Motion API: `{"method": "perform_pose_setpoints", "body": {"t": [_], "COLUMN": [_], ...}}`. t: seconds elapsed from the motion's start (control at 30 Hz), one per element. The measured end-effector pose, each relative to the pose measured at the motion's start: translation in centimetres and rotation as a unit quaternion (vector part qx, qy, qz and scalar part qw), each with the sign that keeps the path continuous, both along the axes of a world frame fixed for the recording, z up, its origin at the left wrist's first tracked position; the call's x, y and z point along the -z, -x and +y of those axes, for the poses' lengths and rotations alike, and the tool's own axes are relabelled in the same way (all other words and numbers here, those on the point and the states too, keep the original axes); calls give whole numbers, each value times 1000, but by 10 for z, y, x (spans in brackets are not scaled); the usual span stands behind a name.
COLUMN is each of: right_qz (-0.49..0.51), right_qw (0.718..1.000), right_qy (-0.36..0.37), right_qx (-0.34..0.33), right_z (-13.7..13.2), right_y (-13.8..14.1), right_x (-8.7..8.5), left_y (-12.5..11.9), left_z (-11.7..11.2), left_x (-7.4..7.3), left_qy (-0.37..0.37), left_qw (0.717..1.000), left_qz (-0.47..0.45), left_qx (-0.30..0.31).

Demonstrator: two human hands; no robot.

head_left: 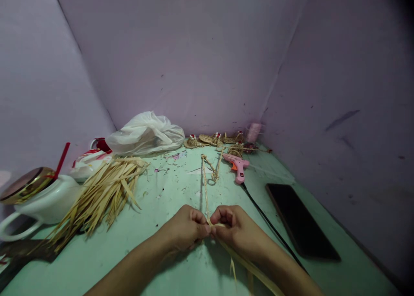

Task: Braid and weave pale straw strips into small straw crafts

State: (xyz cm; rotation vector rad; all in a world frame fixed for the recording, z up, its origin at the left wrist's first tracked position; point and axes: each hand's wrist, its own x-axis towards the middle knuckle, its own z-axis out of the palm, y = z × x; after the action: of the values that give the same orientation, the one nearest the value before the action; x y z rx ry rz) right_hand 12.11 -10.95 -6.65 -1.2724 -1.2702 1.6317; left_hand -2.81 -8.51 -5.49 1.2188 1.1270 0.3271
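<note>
A thin braid of straw-coloured fibre [205, 188] runs from the middle of the green table down to my fingers, its far part bent back in a loose zigzag. My left hand [189, 228] pinches the near end of the braid between thumb and fingers. Close against it, my right hand [233, 227] is also closed on the braid where loose flat strips [250, 266] come out. These strips trail under my right wrist toward the bottom edge. Both sets of fingertips nearly meet, hiding the exact crossing of the strands.
Left lie a bundle of dry strips [103, 192], a white mug [54, 205] with a gold-coloured lid, and a white plastic bag [147, 132]. A pink glue gun [237, 164] with a black cord and a dark phone [300, 220] lie right. Small woven hats [192, 142] line the back wall.
</note>
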Motion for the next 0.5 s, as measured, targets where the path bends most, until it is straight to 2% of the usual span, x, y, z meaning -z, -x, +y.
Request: {"method": "perform_pose_setpoints", "body": {"t": [0.1,0.2,0.37,0.5], "right_qz": [1,-29,-201,-319], "right_qw": [1000,998,973,941], "right_qy": [-26,-57,-117,-109], "right_qx": [-16,-8,-8,0], "right_z": [-1,0,-2,-15], "right_y": [1,1,-2,-1], "right_x": [0,2,-2,-18], "left_y": [0,-1,-3,-8], "left_z": [0,-1,-7,-12], "left_x": [-1,1,14,17], "left_qy": [-1,-17,-134,-122], "left_qw": [1000,1000,989,989], "left_qz": [9,14,47,56], "left_qx": [19,3,-45,-55]}}
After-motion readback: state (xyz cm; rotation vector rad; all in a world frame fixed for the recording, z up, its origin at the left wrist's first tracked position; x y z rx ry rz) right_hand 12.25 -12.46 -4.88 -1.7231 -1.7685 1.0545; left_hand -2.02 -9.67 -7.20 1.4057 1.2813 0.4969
